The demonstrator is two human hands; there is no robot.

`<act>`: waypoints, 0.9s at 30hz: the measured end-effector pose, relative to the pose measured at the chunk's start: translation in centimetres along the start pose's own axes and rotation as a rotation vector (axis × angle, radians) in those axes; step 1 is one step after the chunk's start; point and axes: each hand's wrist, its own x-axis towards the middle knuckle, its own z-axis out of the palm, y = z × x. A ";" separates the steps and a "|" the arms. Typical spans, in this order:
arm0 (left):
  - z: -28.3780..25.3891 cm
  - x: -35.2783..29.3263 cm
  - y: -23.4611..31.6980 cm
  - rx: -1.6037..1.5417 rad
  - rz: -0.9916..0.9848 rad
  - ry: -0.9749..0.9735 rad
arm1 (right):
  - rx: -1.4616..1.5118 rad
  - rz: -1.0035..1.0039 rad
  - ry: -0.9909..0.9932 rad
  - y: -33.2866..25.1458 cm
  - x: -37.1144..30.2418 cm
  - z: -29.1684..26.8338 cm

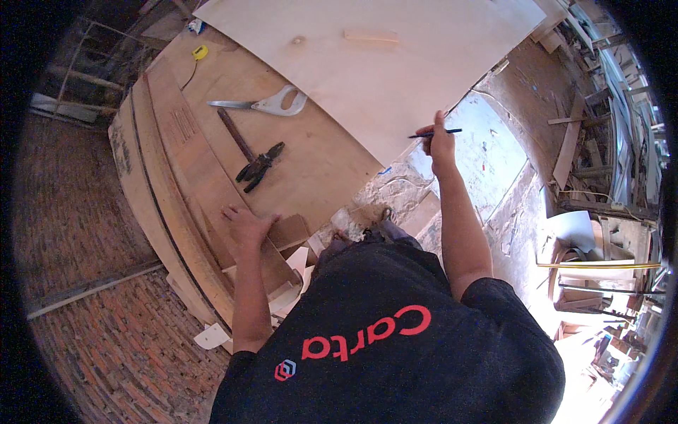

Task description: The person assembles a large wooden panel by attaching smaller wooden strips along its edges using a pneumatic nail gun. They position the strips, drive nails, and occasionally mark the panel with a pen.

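My left hand [246, 230] rests with its fingers spread on a long wooden board [187, 145] at the left of the workbench. My right hand [441, 145] is raised beside the near corner of a large pale plywood sheet [395, 85], its fingers closed around a dark pen [453, 131]. Beyond my left hand lie dark pliers [258, 167] and a narrow dark bar [236, 133]. Farther off is a hand saw [279, 104] with a pale loop handle. A yellow tape measure [200, 52] sits near the far end.
A thin wood strip [371, 35] lies on the plywood. Wood offcuts [288, 233] are heaped by my left wrist. A brick surface [92, 184] runs along the left. Stacked boards and scraps [607, 148] crowd the right, with a white panel [487, 152] low beyond my right forearm.
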 end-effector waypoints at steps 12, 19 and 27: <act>0.2 0.0 -0.7 -0.040 0.034 0.029 | -0.063 -0.278 -0.078 4.6 1.7 3.5; 0.4 0.3 -0.6 -0.024 0.011 0.016 | -0.084 -0.329 -0.049 5.0 1.7 3.6; 1.3 1.1 -1.6 -0.057 0.053 0.034 | -0.132 -0.338 -0.093 4.9 1.7 3.5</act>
